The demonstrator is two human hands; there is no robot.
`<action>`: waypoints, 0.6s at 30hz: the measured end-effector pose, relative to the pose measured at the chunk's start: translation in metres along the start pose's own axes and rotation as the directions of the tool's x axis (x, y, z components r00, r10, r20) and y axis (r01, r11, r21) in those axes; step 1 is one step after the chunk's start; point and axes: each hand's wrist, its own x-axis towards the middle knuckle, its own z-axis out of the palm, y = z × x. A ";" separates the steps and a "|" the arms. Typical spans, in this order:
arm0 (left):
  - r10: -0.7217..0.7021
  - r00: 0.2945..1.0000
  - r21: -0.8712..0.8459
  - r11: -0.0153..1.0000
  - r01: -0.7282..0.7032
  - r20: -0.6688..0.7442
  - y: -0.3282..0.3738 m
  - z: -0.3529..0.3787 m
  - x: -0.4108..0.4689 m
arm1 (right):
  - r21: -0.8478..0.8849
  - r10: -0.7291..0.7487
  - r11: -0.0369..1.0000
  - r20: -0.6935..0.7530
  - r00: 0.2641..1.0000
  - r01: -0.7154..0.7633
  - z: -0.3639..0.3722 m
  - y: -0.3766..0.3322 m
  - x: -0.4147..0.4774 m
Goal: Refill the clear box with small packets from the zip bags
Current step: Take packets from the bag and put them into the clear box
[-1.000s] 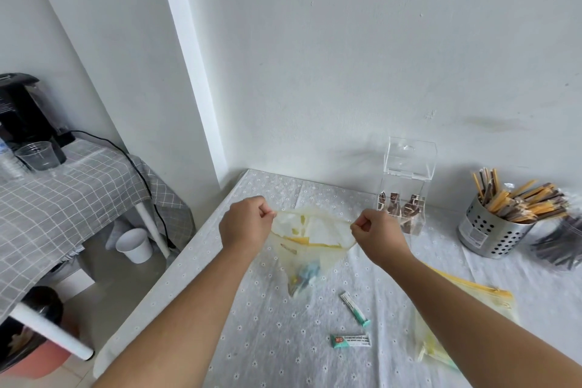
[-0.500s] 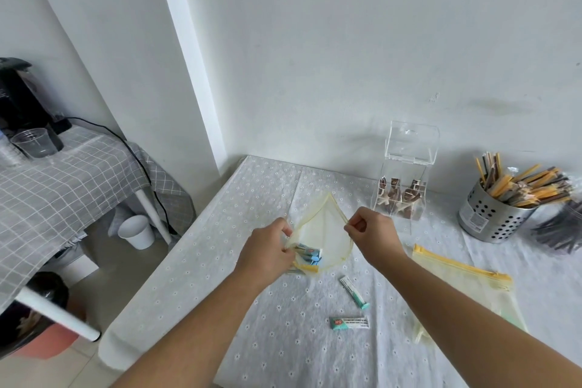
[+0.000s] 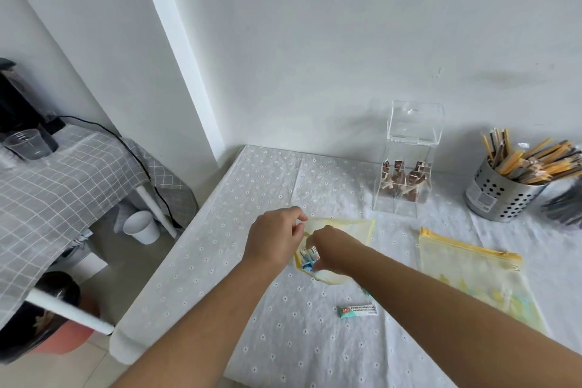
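Left hand (image 3: 274,238) pinches open the yellow-edged translucent zip bag (image 3: 340,231) on the table (image 3: 283,340); right hand (image 3: 333,250) grips blue packets (image 3: 308,258) inside. Lidded clear acrylic box (image 3: 406,164) stands beyond the hands, second yellow zip bag (image 3: 472,274) right, green-white packet (image 3: 357,310) below the right forearm.

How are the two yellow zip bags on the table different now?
The near zip bag is held open by the left hand while the right hand reaches in; the far zip bag lies flat, untouched. The near zip bag shows blue packets; the far zip bag looks larger. Both are translucent yellow.
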 end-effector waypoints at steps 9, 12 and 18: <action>0.044 0.999 -0.009 0.999 -0.043 0.031 0.004 0.003 0.005 | 0.061 0.107 0.992 0.040 0.993 -0.110 0.019 0.002 0.014; 0.050 0.998 -0.018 0.999 -0.049 0.039 0.002 0.003 0.005 | 0.085 0.112 0.990 0.026 0.993 -0.114 0.023 0.004 0.015; 0.045 0.998 -0.046 0.998 -0.044 0.038 -0.002 -0.001 0.008 | 0.158 0.203 0.968 -0.043 0.978 -0.194 0.021 0.009 0.016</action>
